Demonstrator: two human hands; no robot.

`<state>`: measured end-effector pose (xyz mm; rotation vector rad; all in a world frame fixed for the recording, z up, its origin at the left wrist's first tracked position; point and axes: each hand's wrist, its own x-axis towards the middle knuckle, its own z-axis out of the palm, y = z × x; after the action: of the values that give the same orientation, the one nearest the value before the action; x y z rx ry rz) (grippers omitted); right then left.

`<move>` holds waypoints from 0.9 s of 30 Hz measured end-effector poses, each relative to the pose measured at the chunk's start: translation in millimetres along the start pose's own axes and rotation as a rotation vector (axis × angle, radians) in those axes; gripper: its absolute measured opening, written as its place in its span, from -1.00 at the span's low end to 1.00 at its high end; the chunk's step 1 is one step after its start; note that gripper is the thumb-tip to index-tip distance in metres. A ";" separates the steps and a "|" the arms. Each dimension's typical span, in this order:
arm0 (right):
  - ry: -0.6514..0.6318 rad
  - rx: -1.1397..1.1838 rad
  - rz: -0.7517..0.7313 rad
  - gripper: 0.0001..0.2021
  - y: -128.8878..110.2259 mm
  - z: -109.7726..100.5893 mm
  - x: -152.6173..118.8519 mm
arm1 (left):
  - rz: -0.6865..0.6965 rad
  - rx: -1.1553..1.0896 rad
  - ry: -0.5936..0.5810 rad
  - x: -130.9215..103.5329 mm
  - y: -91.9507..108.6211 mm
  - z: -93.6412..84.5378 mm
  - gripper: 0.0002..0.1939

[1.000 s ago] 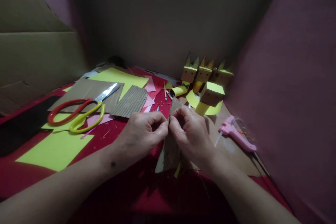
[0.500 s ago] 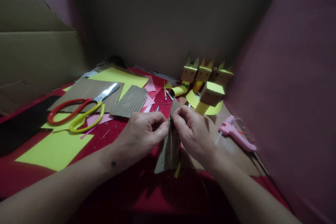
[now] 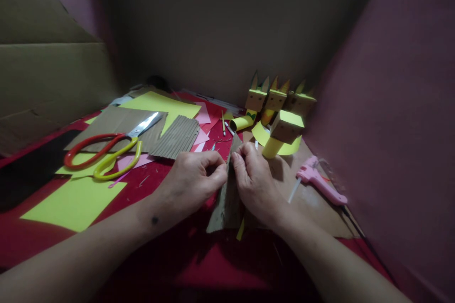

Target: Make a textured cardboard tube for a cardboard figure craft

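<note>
Between my hands a piece of cardboard (image 3: 227, 203) stands tilted on edge, its narrow end pointing away from me. My left hand (image 3: 201, 175) pinches its left edge between thumb and fingers. On the other side my right hand (image 3: 254, 175) grips the same piece near its upper part, thumb against the face. Both sets of fingertips are close together, and what lies right between them is hidden. A ridged corrugated cardboard piece (image 3: 177, 137) lies just beyond my left hand. Past my right hand stands a cardboard box head (image 3: 287, 128) on a yellow paper tube (image 3: 271, 148).
Scissors (image 3: 131, 139) with red and yellow handles lie on cardboard and yellow paper (image 3: 76, 203) at left. A pink glue gun (image 3: 320, 180) rests on a cardboard sheet (image 3: 309, 213) at right, its cord trailing forward. Several eared box figures (image 3: 256, 99) stand behind. Walls close in on the right.
My right hand has shifted slightly, its thumb now lying along the cardboard. The cardboard's near end has moved a little to the left. My left hand keeps its pinch.
</note>
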<state>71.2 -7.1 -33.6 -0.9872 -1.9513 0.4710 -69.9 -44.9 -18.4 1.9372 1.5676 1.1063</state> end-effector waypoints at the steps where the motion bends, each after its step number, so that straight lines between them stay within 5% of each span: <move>1: 0.012 0.003 0.000 -0.82 0.9 0.6 -0.4 | -0.006 0.004 -0.002 0.0 -0.3 0.1 -0.74; 13: -0.051 0.096 0.101 -0.83 0.7 0.4 -2.3 | 0.023 0.023 -0.064 1.3 -5.4 4.7 -0.73; 27: -0.088 0.102 0.134 -0.83 6.7 9.2 -4.2 | -0.125 0.042 -0.113 4.1 -6.5 3.4 -0.82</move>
<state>67.9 -5.8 -45.3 -1.0514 -1.9251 0.6938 -71.1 -38.6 -23.9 1.8656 1.6380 0.9043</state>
